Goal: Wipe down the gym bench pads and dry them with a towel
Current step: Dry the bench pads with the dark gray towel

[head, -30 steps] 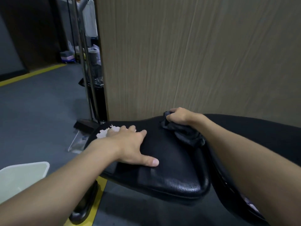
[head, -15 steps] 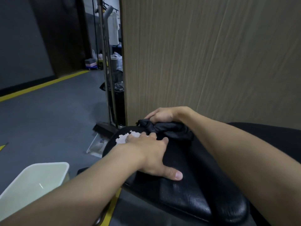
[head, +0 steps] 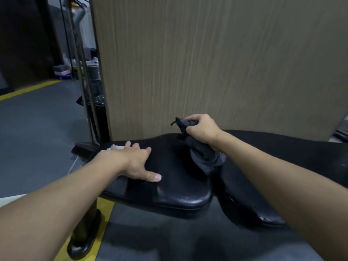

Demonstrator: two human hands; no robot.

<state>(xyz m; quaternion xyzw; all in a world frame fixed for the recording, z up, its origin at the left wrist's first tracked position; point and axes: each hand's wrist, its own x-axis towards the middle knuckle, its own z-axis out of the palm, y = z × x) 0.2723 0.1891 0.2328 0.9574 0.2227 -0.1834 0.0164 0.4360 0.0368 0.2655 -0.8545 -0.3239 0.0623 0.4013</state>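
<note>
Grey rubbery flooring [head: 33, 132] filled the left side of the view, crossed by a yellow painted stripe [head: 28, 89] far back and another yellow stripe [head: 98, 223] under the bench. A black rounded bench foot [head: 82, 240] stood on that nearer stripe. Further back, thin metal poles [head: 81, 72] rose beside a tall wood-grain panel [head: 216, 63] that stood upright behind the bench.

The left hand [head: 137, 162] lay flat and spread on the black leather-like seat pad [head: 169, 181], palm down, thumb stretched toward the near edge, grasping nothing. Just past its fingertips, at the pad's far left end, a patch of white crumbly material [head: 114, 147] showed; whether that was worn padding or something lying on the pad could not be told.

To the right, the right hand [head: 202, 129] was clenched around a dark grey crumpled cloth [head: 204, 157]. The hand was raised just above the pad, and the cloth hung down from the fist, its lower folds reaching the gap where the seat pad met the longer black back pad [head: 301, 157]. A frayed tip of the cloth stuck out above the knuckles. The back pad stretched away to the right, partly hidden behind the right forearm.
</note>
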